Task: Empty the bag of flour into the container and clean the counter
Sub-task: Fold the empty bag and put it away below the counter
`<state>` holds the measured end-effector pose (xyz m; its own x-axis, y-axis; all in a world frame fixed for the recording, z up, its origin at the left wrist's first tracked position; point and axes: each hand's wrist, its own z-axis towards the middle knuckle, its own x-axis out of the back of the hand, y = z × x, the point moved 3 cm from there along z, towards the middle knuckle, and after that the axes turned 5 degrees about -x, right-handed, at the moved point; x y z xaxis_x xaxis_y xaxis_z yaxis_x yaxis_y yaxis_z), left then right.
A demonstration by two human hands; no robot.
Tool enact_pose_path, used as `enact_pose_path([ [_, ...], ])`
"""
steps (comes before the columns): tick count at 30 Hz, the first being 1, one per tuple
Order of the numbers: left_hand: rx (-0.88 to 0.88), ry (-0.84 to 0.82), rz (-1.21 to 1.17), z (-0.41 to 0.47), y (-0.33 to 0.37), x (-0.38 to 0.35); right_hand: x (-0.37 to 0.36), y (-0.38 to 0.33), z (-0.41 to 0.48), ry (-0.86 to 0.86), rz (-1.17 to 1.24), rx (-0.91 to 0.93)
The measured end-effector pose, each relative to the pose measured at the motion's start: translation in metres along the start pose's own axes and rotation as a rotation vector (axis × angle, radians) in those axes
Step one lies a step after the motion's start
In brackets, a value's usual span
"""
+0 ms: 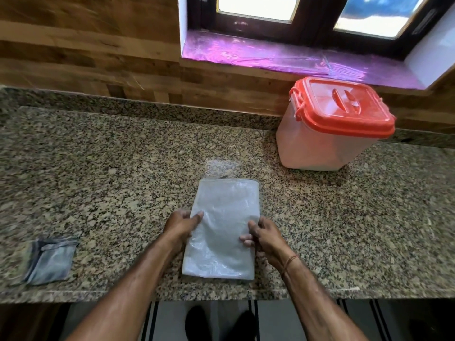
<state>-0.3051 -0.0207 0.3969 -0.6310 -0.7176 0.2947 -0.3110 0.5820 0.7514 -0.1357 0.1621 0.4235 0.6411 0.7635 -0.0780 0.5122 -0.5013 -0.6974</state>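
Note:
A flat, folded white woven flour bag (pixel 225 225) lies on the granite counter (pixel 123 168) near its front edge. My left hand (pixel 181 226) grips the bag's left side, thumb on top. On the bag's right side, my right hand (pixel 262 236) holds the edge with its fingers curled onto it. At the back right stands the translucent container (pixel 320 146) with a red lid (pixel 344 104) closed on it, apart from the bag.
A folded blue-grey cloth (pixel 49 260) lies on the counter at the front left. A wood-panelled wall and a window sill (pixel 270 55) with purple film run behind the counter. Below the front edge, feet and floor show.

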Motion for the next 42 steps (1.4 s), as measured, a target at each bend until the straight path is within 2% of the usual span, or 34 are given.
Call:
enact_pose_path([
  [6, 0.047, -0.055, -0.309, -0.01, 0.019, 0.009, 0.001, -0.013, -0.004, 0.051, 0.085, 0.013],
  [11, -0.19, 0.048, -0.388, -0.018, 0.074, 0.024, -0.008, -0.067, -0.013, 0.057, 0.105, 0.213],
  [13, -0.216, 0.09, -0.391, -0.019, 0.081, 0.028, -0.009, -0.079, -0.015, 0.08, 0.081, 0.28],
  [19, -0.055, 0.17, -0.192, -0.031, 0.021, 0.01, -0.002, -0.031, 0.0, 0.242, -0.154, 0.174],
  [21, -0.012, 0.188, -0.144, -0.034, -0.01, 0.002, 0.002, -0.007, 0.009, 0.348, -0.345, 0.138],
  [24, -0.001, 0.204, -0.076, -0.036, -0.036, -0.006, 0.007, 0.025, 0.016, 0.4, -0.46, 0.05],
  [27, -0.018, 0.236, 0.01, -0.043, -0.032, -0.015, 0.011, 0.035, 0.018, 0.468, -0.504, 0.096],
  [30, 0.009, 0.233, -0.026, -0.046, -0.026, -0.025, 0.014, 0.034, 0.02, 0.395, -0.471, 0.022],
  [32, 0.079, 0.198, -0.165, -0.049, -0.028, -0.029, 0.015, 0.033, 0.02, 0.295, -0.453, -0.028],
  [35, 0.079, 0.2, -0.297, -0.065, -0.03, -0.025, 0.012, 0.03, 0.015, 0.201, -0.435, 0.032],
  [39, -0.015, 0.355, -0.465, -0.112, -0.036, -0.001, -0.021, 0.017, -0.006, 0.026, -0.428, 0.201],
  [42, -0.05, 0.555, -0.613, -0.164, -0.054, 0.025, -0.065, 0.017, -0.026, -0.128, -0.511, 0.303],
])
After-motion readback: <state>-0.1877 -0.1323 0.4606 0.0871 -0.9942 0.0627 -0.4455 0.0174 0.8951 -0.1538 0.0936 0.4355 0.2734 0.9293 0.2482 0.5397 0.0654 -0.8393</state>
